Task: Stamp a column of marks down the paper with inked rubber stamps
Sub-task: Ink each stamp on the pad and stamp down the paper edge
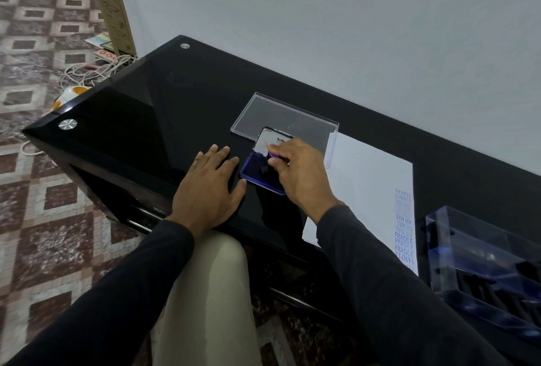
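A blue ink pad [255,172] lies open on the black glass table, its lid [270,138] tipped up at the back. My right hand [301,169] pinches a small purple rubber stamp [274,155] and holds it down on the pad. Flat on the table to the left of the pad lies my left hand [209,187], fingers spread, thumb touching the pad's near corner. The white paper [369,184] sits to the right. A column of blue marks [405,228] reading SAMPLE, AIR MAIL and FRAGILE runs down its right edge.
A clear plastic lid [281,116] lies behind the pad, partly over the paper. A clear stamp case [486,272] with dark stamps stands at the right. The table's left edge [46,128] drops to a patterned floor with cables [93,73]. A wall is behind.
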Demonstrator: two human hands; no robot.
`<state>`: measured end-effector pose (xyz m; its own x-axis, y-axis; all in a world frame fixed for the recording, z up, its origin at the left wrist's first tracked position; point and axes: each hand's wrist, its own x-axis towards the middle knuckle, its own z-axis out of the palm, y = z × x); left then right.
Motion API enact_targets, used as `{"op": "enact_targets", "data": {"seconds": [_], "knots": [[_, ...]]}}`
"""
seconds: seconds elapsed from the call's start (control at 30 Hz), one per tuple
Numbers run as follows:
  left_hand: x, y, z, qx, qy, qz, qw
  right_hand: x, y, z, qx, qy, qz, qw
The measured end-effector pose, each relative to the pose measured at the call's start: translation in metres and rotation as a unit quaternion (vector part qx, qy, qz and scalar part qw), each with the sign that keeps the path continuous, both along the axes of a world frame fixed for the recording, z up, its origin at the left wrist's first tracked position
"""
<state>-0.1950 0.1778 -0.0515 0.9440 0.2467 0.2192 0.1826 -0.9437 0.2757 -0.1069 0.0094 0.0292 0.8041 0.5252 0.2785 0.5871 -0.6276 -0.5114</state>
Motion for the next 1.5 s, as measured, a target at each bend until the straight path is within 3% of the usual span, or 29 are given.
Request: {"op": "enact_targets", "data": {"seconds": [0.4,1.37,1.5], "knots": [[0.0,0.0,0.001,-0.001,0.0,-0.001,1.0,-0.002,-0.003,-0.002,0.03,0.012,-0.016,0.999],[0.0,-0.001,0.006,-0.023,0.004,-0.005,1.0,-0.002,-0.003,-0.001,0.002,0.005,-0.006,1.0],[0.001,-0.002,0.013,-0.044,0.006,-0.003,0.999,-0.004,-0.006,0.001,0.034,0.017,-0.014,0.999]]}}
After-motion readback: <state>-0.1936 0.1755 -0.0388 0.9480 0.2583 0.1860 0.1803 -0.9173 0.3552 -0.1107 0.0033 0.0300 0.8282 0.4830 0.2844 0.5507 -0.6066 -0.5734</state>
